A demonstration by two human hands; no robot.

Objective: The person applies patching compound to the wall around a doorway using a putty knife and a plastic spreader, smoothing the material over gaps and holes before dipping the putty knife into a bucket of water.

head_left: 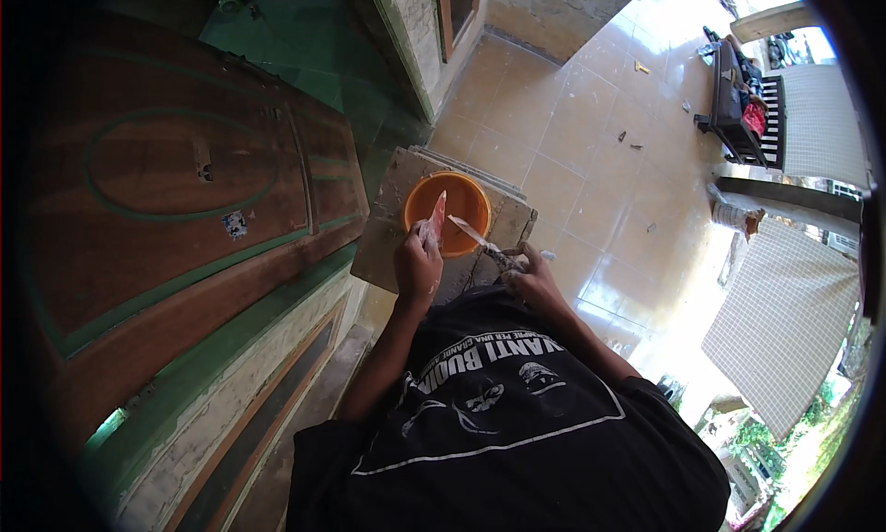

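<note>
Both my hands are over an orange bucket [484, 203], which stands on a worn, dusty board-like stand [387, 192] in front of me. My left hand [420, 263] is closed round a red flat scraper [439, 209] with pale, whitish edges, its tip upward. My right hand [526, 274] grips a putty knife [472, 231]; its whitish blade slants up and left over the bucket, close to the red scraper. Pale smears mark my fingers and the knife's dark handle. What lies at the bottom of the bucket is hard to make out.
A brown wooden door [277, 154] with green trim is at my left, beside a patchy wall [411, 43]. Tiled floor [572, 135] with small scraps extends to the right. A dark bench [729, 103] bearing items stands at the far right, near a hanging checked cloth [784, 320].
</note>
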